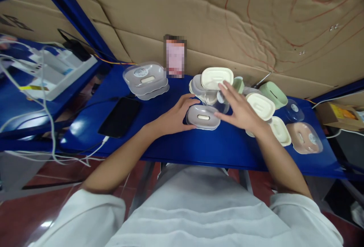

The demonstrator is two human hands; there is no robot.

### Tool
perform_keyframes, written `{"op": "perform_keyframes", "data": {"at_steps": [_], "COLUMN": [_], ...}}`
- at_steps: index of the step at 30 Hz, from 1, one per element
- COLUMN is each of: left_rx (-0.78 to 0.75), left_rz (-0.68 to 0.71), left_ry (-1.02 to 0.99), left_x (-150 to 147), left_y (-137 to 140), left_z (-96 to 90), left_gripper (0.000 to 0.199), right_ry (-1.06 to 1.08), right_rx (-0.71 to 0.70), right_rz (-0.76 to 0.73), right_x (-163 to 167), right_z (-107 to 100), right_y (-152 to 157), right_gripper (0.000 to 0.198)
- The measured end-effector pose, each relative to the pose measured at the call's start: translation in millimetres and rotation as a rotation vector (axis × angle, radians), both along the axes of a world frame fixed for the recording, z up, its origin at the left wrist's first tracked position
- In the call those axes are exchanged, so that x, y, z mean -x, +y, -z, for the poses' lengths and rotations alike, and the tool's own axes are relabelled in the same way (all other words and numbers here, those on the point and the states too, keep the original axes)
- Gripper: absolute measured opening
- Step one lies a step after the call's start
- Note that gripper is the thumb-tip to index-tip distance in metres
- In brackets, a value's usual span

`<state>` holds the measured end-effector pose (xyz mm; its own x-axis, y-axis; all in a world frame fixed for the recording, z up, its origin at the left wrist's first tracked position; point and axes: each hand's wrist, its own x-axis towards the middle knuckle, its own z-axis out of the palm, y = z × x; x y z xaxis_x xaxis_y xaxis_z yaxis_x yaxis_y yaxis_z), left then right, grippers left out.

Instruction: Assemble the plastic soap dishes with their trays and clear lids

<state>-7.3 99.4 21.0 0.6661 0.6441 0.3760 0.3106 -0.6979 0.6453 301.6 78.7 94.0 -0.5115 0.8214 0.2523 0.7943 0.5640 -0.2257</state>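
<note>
A grey oval lidded box (203, 117) with a cream oblong piece in its top sits on the blue table in front of me. My left hand (176, 116) curves round its left end, thumb at the near edge and fingers at the far edge. My right hand (239, 107) is open, its thumb at the box's right end. The other fingers of that hand reach up beside a cream oval lid (217, 78). Under and behind the right hand lie clear covers (223, 105) and grey lids (198, 84), partly hidden.
Stacked grey boxes under a clear cover (145, 78) stand at the back left, near a black phone (119, 117). Right of my hand are cream pieces (260, 106), a green box (273, 94) and a pinkish box (304, 138). A cardboard wall (142, 19) rises behind; cables (51, 125) hang left.
</note>
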Motion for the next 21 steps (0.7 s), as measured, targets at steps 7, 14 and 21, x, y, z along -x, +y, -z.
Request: {"op": "perform_keyframes", "data": {"at_steps": [7, 14, 21], "left_rx": [0.07, 0.094, 0.061], "left_rz": [0.038, 0.016, 0.019], "left_ry": [-0.057, 0.134, 0.145], "left_x": [0, 2, 2], "left_y": [5, 3, 3], "left_z": [7.0, -0.3, 6.2], "left_gripper": [0.093, 0.076, 0.072], "right_ry": [0.24, 0.126, 0.059], "right_rx": [0.17, 0.023, -0.056], "right_rz": [-0.074, -0.21, -0.247], "right_x": [7, 16, 18], "right_z": [62, 78, 83], "right_y": [-24, -23, -24], "right_gripper": [0.07, 0.065, 0.073]}}
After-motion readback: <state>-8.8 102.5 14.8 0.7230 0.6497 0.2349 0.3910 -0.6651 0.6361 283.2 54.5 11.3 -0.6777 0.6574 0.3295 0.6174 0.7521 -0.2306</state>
